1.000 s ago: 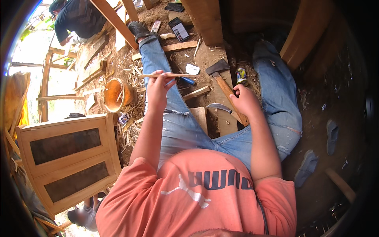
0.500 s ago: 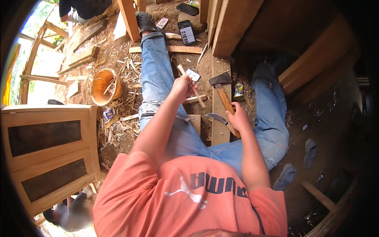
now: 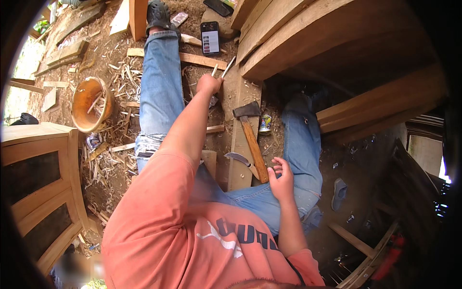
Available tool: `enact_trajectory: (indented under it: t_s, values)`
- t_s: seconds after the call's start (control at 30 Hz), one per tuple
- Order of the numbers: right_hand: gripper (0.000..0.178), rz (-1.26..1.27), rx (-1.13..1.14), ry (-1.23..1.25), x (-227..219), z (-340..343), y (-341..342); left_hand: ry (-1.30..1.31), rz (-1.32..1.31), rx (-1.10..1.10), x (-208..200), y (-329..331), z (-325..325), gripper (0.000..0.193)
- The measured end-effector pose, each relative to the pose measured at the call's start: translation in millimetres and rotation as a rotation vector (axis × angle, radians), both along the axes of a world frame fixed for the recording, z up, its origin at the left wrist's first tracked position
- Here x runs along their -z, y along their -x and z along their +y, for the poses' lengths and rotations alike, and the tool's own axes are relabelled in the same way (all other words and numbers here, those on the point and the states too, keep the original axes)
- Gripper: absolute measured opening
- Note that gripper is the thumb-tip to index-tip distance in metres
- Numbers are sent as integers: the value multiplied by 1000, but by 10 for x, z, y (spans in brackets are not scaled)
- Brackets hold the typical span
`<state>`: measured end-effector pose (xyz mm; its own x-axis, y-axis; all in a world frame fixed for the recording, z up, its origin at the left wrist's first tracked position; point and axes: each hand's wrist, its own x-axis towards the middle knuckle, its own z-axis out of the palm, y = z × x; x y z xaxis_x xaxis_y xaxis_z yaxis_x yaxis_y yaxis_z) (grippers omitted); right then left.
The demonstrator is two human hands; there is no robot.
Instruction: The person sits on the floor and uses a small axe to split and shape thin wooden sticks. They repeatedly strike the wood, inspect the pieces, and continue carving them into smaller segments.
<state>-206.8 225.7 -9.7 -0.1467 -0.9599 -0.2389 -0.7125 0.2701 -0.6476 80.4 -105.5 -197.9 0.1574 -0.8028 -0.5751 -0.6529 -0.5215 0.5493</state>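
Observation:
My left hand (image 3: 210,85), arm stretched forward, is closed around a short pale wooden stick (image 3: 214,70). A longer, thin pale rod (image 3: 229,66) shows beside it at the fingers; whether the hand grips this too, I cannot tell. My right hand (image 3: 282,174) is open and empty, fingers apart, just right of the handle end of a hatchet (image 3: 253,147). The hatchet lies along a wooden plank (image 3: 239,181), its dark head pointing away from me. Left of its handle is a knife (image 3: 240,161) with a curved blade and wooden handle.
An orange-brown bucket (image 3: 79,108) with wood scraps stands left, among shavings. A phone (image 3: 210,38) with its screen lit lies ahead. A wooden frame (image 3: 288,43) rises at the right, a panelled wooden cabinet (image 3: 36,192) at the left. A small colourful can (image 3: 265,124) sits near the hatchet.
My left hand has moved forward with the stick, up to the thin rod. My right hand has let go of the hatchet handle, which now lies on the plank. The view has shifted right.

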Motion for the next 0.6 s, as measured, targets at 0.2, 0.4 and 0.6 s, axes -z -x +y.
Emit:
enact_trajectory:
  t_s: [0.2,0.4,0.6]
  values:
    - [44,-18,64,17,199,14,6,77,58,-207,-94,-55,127,43]
    - [40,-190,74,-9,281,-174,-73,-212,971,-662,-621,-242,922,23]
    - [31,-589,5,-23,87,-637,-386,-325,1223,-323,-1663,20,2052,16]
